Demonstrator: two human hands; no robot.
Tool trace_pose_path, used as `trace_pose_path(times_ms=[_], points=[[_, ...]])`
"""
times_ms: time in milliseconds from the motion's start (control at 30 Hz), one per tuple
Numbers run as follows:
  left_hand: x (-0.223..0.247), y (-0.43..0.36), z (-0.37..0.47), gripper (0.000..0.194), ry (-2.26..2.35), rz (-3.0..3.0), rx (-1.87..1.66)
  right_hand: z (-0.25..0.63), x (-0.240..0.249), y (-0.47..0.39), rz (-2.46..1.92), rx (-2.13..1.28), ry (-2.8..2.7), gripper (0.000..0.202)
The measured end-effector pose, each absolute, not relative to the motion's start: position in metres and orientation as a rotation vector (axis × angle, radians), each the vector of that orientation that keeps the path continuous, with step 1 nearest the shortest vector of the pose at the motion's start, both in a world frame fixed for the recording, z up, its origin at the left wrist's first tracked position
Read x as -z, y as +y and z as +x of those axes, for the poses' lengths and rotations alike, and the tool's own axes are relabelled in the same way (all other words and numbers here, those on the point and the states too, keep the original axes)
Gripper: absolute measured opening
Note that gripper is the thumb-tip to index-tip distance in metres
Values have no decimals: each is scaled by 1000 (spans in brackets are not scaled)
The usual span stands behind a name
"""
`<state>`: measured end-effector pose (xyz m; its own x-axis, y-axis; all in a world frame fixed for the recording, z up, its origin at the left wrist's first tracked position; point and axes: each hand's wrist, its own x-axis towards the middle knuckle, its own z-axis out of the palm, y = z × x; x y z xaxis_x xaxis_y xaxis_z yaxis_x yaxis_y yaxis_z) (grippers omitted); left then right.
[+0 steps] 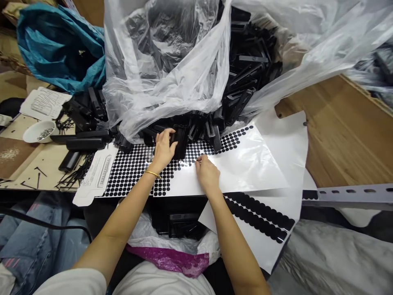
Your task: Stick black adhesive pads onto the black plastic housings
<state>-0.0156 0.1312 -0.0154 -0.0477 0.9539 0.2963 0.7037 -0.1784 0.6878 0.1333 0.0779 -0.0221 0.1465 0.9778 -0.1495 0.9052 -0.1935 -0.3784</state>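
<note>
My left hand (pixel 164 148), with a yellow bangle at the wrist, grips the left side of a black plastic part (pixel 180 142) between thumb and fingers. The part stands over a white sheet of round black stickers (pixel 132 170). To its right, my right hand (pixel 208 172) is over the bare white area of the sheet, thumb and index finger pinched; whatever they hold, if anything, is too small to make out. Many black parts (pixel 211 127) lie along the sheet's far edge.
A clear plastic bag (pixel 172 86) and a heap of black parts (pixel 245 69) fill the back. At left are a white bowl of screws (pixel 39 132), a blue bag (pixel 58 45) and a printed card (pixel 100 174). An open bag (pixel 172 259) sits at my lap.
</note>
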Motion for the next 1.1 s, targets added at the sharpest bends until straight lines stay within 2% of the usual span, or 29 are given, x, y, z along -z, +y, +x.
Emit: trace_pose_path(times_ms=[100,300,500,633,733,933,1100], points=[[20,127,-16,32,1817,1868,-1163,135,25,77,-2183,-529,-1845,13],[16,117,-14,14,1911,1834,-1276,143,35,56,-1840,-617,-1572,10],[16,125,-12,12,1750,1736,-1194,151,29,25,-1563,-872,-1282,16],[7,119,-11,10,1709,1741,-1412,153,25,12,-1522,-936,-1189,15],[-5,98,-5,13,1461,1671,-1539,152,20,6,-1449,-991,-1136,15],[0,44,22,26,928,780,-1073,145,7,-4,-1328,-1128,-1103,17],[14,27,31,22,864,544,-994,138,14,-11,-1377,-1148,-1140,18]])
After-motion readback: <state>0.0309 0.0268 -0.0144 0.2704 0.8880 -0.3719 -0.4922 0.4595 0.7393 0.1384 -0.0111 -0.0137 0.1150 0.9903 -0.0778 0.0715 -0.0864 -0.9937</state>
